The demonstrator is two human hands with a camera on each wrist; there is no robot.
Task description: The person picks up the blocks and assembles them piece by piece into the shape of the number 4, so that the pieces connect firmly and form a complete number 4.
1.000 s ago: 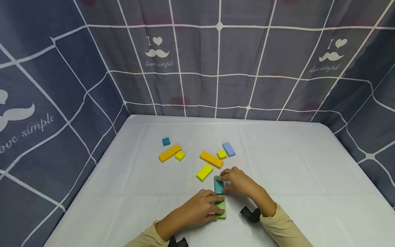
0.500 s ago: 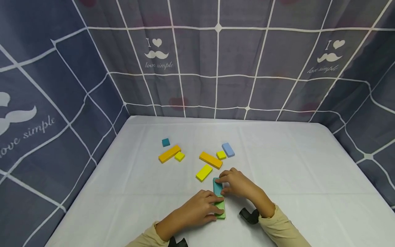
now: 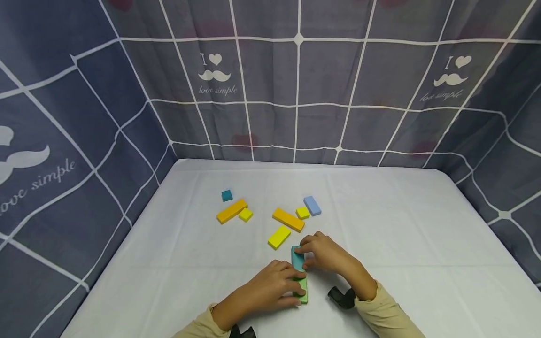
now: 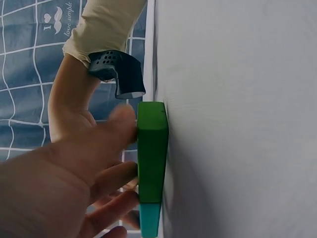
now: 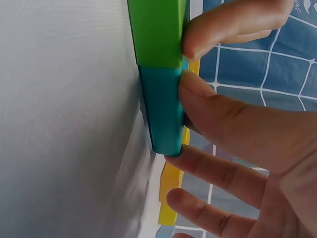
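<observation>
Grn blk (image 5: 157, 34) cut off atop R-wrist view.

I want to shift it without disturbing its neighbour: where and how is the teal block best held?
Probably across its two long sides, near the middle, with the right hand coming from above and the right. The teal block lies lengthwise away from the person, and its near end meets the green block, leaving little finger room there.

Soft shadows mark the white tabletop (image 3: 401, 225); the wrist views look dimmer.
</observation>
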